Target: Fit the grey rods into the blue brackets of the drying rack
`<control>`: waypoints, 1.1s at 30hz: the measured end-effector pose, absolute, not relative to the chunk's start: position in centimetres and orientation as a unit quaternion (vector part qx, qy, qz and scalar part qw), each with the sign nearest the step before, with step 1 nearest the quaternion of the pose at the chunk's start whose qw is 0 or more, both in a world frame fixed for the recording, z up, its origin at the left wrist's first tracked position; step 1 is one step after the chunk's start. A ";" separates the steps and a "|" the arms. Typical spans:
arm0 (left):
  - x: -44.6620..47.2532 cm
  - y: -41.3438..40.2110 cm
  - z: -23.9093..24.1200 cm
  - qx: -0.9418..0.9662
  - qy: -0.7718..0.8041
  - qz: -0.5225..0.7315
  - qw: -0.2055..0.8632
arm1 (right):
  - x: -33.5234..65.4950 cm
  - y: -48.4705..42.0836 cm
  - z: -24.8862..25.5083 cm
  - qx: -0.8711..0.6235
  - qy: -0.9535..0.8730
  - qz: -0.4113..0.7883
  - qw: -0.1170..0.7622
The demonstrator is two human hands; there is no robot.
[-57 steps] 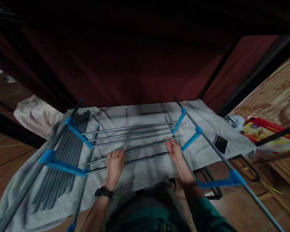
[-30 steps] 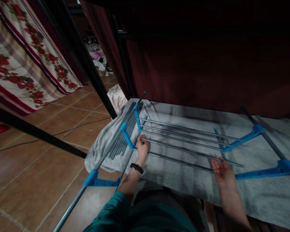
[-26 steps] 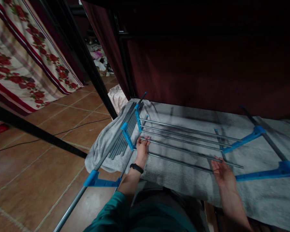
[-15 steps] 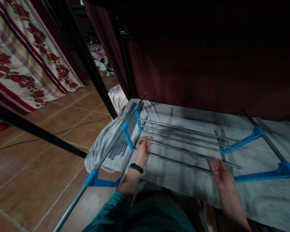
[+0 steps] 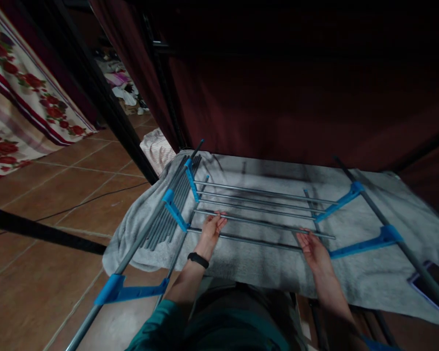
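Note:
A loose grey metal rod is held crosswise between my two hands. My left hand pinches it near its left end, and my right hand grips it a short way in from the right end. Around it stands a partly built rack of grey tubes with blue plastic brackets on the left and more blue brackets on the right. Several crossbars span the far brackets. A front crossbar joins the near brackets, below the rod in my hands.
A bundle of loose grey rods lies on the grey blanket at the left. A phone-like dark object rests at the right edge. Black metal posts and a dark red curtain surround the spot. A cable crosses the tiled floor.
The view has turned slightly right, bringing the dark phone-like object into sight. Both hands keep holding the same rod, with little movement relative to the rack.

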State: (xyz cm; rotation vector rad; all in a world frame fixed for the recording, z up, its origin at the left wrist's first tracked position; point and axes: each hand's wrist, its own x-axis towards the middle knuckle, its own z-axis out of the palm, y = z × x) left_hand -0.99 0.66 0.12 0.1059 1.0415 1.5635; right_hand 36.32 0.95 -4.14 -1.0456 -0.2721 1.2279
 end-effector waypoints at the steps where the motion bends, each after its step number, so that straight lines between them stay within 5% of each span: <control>1: -0.9 0.7 0.2 0.047 0.448 0.669 0.591 | 36.3 1.0 -4.1 -0.463 -0.120 0.551 0.684; 33: -0.2 2.1 0.8 0.042 0.501 0.627 0.595 | 34.3 0.7 -0.7 -0.425 -0.073 0.562 0.706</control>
